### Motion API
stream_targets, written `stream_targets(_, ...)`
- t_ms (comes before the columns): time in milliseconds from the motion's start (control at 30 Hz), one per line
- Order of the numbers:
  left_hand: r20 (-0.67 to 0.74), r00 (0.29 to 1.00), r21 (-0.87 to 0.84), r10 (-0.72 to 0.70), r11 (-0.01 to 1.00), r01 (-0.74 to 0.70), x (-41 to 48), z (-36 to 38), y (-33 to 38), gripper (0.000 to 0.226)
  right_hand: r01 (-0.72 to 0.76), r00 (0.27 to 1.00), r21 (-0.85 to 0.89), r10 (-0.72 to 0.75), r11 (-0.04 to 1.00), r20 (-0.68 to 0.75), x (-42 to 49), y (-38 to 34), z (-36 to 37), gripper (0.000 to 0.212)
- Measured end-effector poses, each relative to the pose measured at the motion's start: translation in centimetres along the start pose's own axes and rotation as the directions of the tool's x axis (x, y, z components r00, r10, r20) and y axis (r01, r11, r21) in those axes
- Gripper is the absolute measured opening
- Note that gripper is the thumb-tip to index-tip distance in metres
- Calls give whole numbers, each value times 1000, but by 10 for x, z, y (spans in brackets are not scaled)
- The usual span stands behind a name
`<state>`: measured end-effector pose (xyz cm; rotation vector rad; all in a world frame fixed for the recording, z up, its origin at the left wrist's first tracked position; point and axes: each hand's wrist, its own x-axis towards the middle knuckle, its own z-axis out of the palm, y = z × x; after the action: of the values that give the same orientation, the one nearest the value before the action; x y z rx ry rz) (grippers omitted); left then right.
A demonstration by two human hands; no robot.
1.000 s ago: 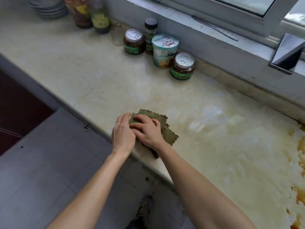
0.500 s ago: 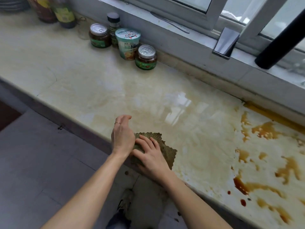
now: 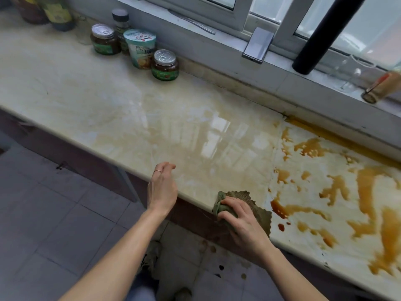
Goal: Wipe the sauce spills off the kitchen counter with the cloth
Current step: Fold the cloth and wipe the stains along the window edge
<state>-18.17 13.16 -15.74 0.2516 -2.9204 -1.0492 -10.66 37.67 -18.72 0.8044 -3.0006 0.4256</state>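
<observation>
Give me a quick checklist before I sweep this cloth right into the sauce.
1. Grip on the cloth: ok, the right hand holds it bunched.
2. Cloth flat on the counter: not ok, it sits at the front edge and part hangs over.
3. Left hand out of the way: ok, it is left of the cloth and holds nothing.
4. Path to the sauce spills: ok, nothing stands between; the jars are far back on the left.
5. Clean cloth face underneath: cannot tell.
</observation>
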Motion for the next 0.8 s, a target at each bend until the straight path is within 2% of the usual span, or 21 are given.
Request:
stream_targets(167,34,998,17,49,999,-50,-14,8,7,46,-50,999,52,48,997,25,-18,10,-12,14)
stream_targets(333,42,996,25,80,996,-81,-23,14,15,45,-150,986,109,156,983,-52,-4,-13,-3,26)
stream_targets(400,65,991,30,115,993,-117,-28,20,26,46,-138,988,120,145,983,-58,7,-20,-1,28)
stream_targets(533,114,978,40,175,983,-180,-35,32,41,47,-97,995,96,97,991,1,-9,-2,-8,29)
stream_targets(800,124,973,54,197,977,-204,-41,30,44,47,-220,975,121,221,968,3,-56,27,-22,27)
